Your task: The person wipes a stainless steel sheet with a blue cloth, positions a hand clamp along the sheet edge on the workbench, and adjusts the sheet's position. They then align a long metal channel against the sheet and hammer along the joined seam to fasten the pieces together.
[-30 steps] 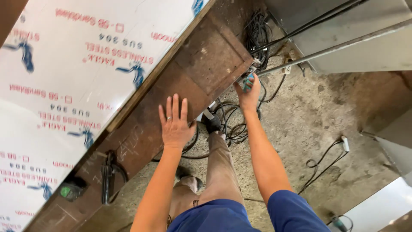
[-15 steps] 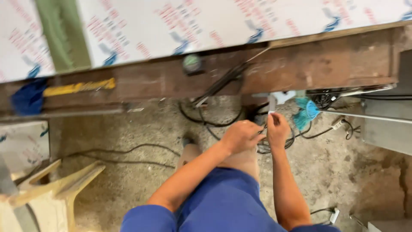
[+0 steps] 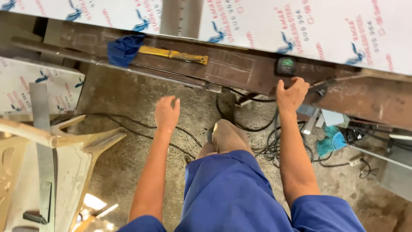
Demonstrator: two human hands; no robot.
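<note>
Cream plastic on our far left: a pale chair (image 3: 64,146) with a flat metal strip (image 3: 43,146) lying across it, its long axis running toward and away from us. Above that, a film-wrapped steel sheet (image 3: 38,81) sits low by the concrete floor (image 3: 128,111).

Moving right, we come to the rusty brown workbench edge (image 3: 240,71), which runs as a long band across the view, dropping slightly to the right. On it lies a blue rag (image 3: 124,48), and touching it a yellow-handled tool (image 3: 174,54), its long axis along the bench, handle end pointing right. Behind the bench a large white filmed sheet (image 3: 309,30) covers the top.

Now our left hand (image 3: 166,112): it hangs in the air over the floor, fingers loosely curled, holding nothing, touching nothing. The yellow tool lies up and just beyond it, so this is the nearer hand to that tool. Black cables (image 3: 141,124) trail over the floor beneath it.

Centre, our bent knee in blue shorts (image 3: 231,189) pushes forward toward the bench.

Then our right hand (image 3: 292,92): fingers hooked over the bench's lower edge, gripping it, just below a small dark device with a green face (image 3: 286,65). The two hands are well apart, with the knee between them.

Further right, a tangle of cables (image 3: 274,141) under the bench, a teal brush-like item (image 3: 332,141) on the floor, and grey metal parts (image 3: 395,172) at the edge of view.
</note>
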